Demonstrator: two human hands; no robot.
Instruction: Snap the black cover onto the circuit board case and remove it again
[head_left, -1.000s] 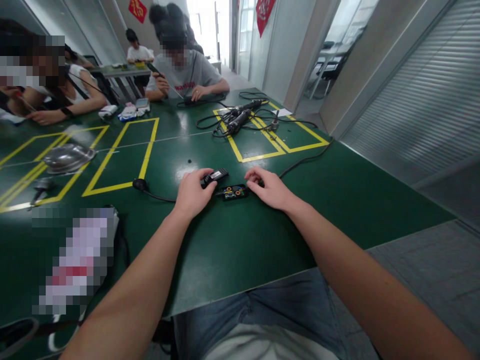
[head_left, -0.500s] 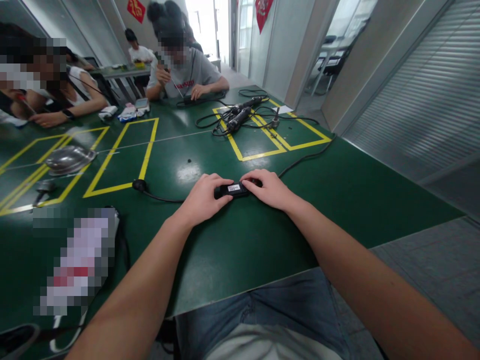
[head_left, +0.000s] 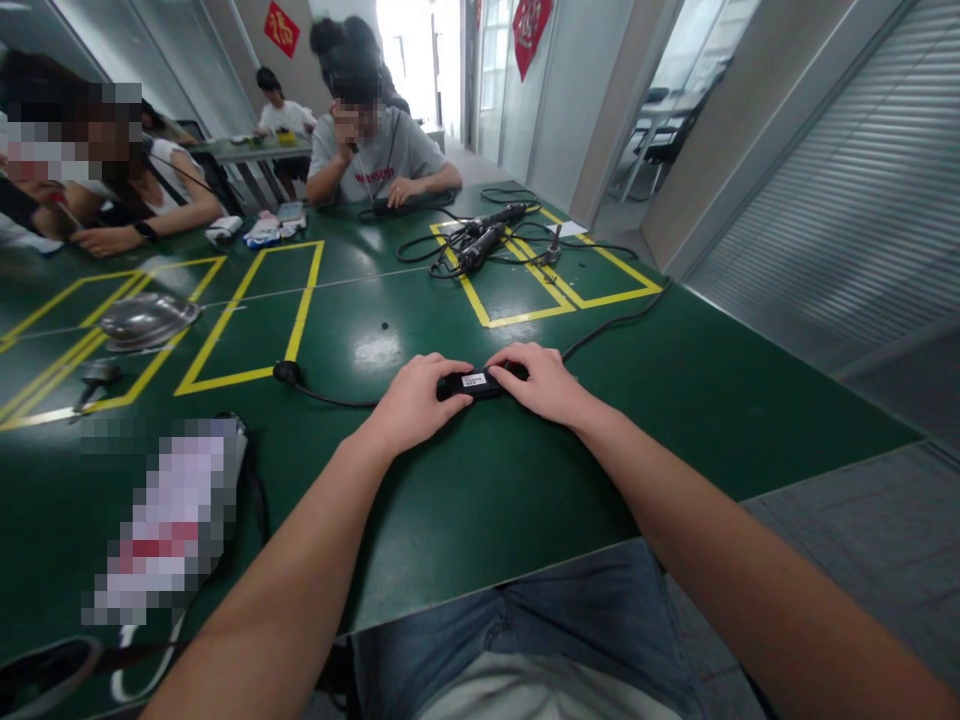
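A small black box with a white label (head_left: 474,381) lies on the green table (head_left: 480,500) in front of me, with a cable running out on each side. My left hand (head_left: 420,398) grips its left end between thumb and fingers. At the right end, my right hand (head_left: 538,380) has its thumb and fingers closed round the box or the cable's end; which of these is hidden. The left cable (head_left: 330,401) leads to a round black plug (head_left: 286,372). From the right side, another black cable (head_left: 611,325) runs off toward the table's far right edge.
Black electric screwdrivers (head_left: 484,240) with tangled cords lie on yellow-taped squares ahead. A shiny metal dish (head_left: 148,318) is at the left. A blurred pale packet (head_left: 172,510) lies by my left forearm. Co-workers sit opposite, one in a grey shirt (head_left: 379,160).
The view has shifted slightly. Both hands keep their hold on the black box. Across the table, the co-worker in grey has raised a hand closer to the head.
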